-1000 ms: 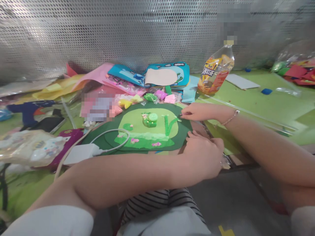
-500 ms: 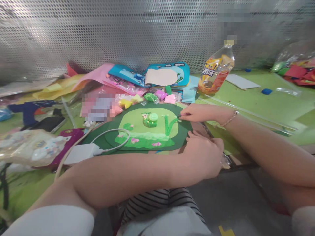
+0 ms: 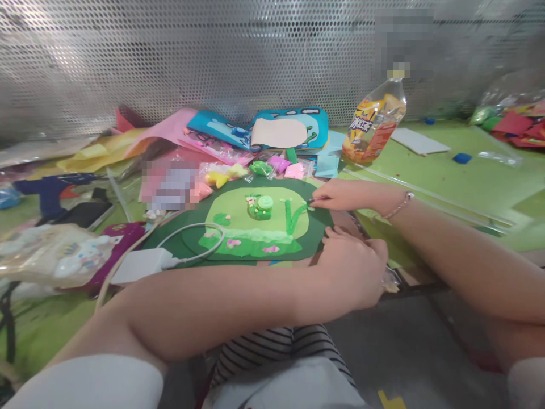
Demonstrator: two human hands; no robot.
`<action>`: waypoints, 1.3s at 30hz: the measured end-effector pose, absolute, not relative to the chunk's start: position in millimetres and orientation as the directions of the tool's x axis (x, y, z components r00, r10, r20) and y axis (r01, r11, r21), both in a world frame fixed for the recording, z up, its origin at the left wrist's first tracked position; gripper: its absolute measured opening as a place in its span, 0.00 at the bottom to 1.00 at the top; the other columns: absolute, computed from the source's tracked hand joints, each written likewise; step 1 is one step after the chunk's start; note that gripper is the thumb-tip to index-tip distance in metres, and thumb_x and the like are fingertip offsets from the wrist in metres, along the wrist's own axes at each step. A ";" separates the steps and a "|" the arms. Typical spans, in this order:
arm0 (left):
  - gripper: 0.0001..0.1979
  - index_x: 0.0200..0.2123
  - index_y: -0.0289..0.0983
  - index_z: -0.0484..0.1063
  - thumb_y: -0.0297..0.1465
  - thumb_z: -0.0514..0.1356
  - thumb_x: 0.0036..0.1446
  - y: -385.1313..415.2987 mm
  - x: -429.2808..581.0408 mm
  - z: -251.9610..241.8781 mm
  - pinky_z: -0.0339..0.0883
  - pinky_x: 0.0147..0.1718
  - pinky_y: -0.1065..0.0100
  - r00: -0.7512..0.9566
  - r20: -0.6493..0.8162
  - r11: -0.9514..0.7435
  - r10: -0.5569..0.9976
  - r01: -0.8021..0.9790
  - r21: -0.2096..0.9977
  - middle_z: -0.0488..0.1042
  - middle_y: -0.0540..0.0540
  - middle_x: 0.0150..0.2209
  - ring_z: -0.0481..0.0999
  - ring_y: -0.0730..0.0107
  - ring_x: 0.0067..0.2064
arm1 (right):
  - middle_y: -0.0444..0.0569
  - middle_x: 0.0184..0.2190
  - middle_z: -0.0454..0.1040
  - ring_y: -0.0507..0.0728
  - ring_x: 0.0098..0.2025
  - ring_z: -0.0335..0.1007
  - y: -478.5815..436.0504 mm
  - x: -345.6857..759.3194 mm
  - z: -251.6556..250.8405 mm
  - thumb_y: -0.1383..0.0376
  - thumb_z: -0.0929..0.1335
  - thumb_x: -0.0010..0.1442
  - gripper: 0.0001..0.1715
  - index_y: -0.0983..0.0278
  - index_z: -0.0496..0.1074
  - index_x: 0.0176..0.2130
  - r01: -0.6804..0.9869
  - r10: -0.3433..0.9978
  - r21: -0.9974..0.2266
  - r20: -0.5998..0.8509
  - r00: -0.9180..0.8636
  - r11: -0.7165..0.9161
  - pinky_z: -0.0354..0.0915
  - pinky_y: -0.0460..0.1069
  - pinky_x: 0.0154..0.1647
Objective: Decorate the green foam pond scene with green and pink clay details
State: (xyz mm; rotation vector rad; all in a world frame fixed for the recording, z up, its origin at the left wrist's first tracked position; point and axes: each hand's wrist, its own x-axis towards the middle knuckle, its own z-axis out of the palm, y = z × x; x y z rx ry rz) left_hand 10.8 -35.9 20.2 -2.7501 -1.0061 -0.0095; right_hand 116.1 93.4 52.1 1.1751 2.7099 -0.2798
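Note:
A dark green board (image 3: 170, 238) with rounded corners lies in front of me. On its light green middle sits a clay snail (image 3: 260, 207) with a pale green spiral shell. A forked green clay stem (image 3: 289, 218) with small pale leaf tips stands to the right of the snail. My right hand (image 3: 340, 194) is closed in a pinch on a thin dark stick-like tool (image 3: 315, 199), its tip touching or close to the stem's right leaf. Below it, my left hand (image 3: 351, 267) lies over the board's right edge, fingers stretched out; its underside is hidden.
Bags of coloured clay (image 3: 259, 168) lie behind the board, with blue picture cards (image 3: 315, 122) further back. A plastic bottle (image 3: 374, 128) stands at the back right. A white charger (image 3: 142, 266) and its looped cable overlap the board's left side, near a phone (image 3: 85, 216).

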 end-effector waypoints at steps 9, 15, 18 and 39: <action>0.22 0.46 0.24 0.61 0.37 0.53 0.54 -35.1 11.6 18.3 0.68 0.27 0.55 0.761 0.091 -0.738 0.642 0.646 -0.193 0.64 0.11 0.46 0.69 0.28 0.46 | 0.47 0.23 0.67 0.49 0.23 0.54 87.4 111.8 55.3 0.61 0.57 0.62 0.18 0.65 0.64 0.25 0.719 0.690 -0.104 -0.214 -0.691 0.687 0.50 0.47 0.26; 0.22 0.46 0.24 0.60 0.37 0.52 0.55 -35.9 11.7 15.2 0.68 0.27 0.55 0.764 0.108 -0.739 0.637 0.644 -0.197 0.64 0.11 0.46 0.69 0.27 0.46 | 0.47 0.23 0.66 0.50 0.23 0.54 88.5 111.9 54.3 0.60 0.57 0.62 0.18 0.65 0.62 0.24 0.718 0.692 -0.107 -0.203 -0.693 0.688 0.50 0.48 0.26; 0.22 0.46 0.24 0.60 0.37 0.52 0.55 -35.5 11.6 16.6 0.68 0.27 0.54 0.767 0.098 -0.742 0.635 0.640 -0.199 0.64 0.11 0.46 0.69 0.27 0.46 | 0.47 0.22 0.65 0.50 0.23 0.53 88.4 111.5 53.8 0.59 0.56 0.63 0.20 0.64 0.61 0.23 0.720 0.703 -0.109 -0.158 -0.693 0.685 0.50 0.48 0.26; 0.23 0.47 0.23 0.61 0.37 0.53 0.55 -34.8 10.4 17.8 0.69 0.29 0.52 0.768 0.096 -0.749 0.633 0.639 -0.174 0.65 0.12 0.46 0.70 0.29 0.45 | 0.41 0.16 0.52 0.49 0.21 0.45 83.5 97.4 45.5 0.61 0.61 0.53 0.17 0.64 0.52 0.18 0.811 0.792 -0.173 -0.178 -0.583 0.558 0.45 0.48 0.23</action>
